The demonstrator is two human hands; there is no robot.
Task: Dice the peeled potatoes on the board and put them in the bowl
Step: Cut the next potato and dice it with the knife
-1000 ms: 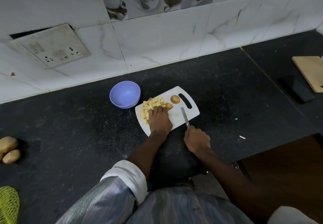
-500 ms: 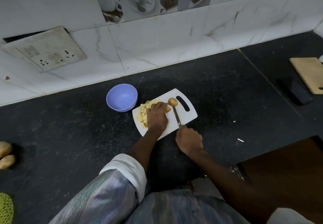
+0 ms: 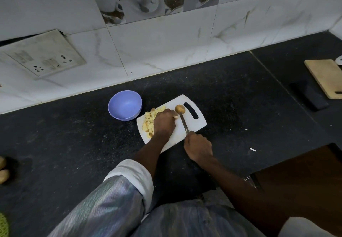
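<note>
Head view: right hand (image 3: 198,147) grips the steel knife (image 3: 183,121), tip now touching the round brown potato piece (image 3: 180,109).
Left hand (image 3: 164,123) curls over pale yellow cubes (image 3: 149,123) on the white plastic board (image 3: 194,123).

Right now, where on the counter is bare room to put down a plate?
Bare black counter lies between the white cutting board and the wooden board, and left of the purple bowl. The white board itself is crowded.

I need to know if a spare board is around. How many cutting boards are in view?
2. A white cutting board lies mid-counter under both hands, right of the purple bowl. A wooden cutting board lies at the counter's far right edge, partly cut off by the frame.
</note>
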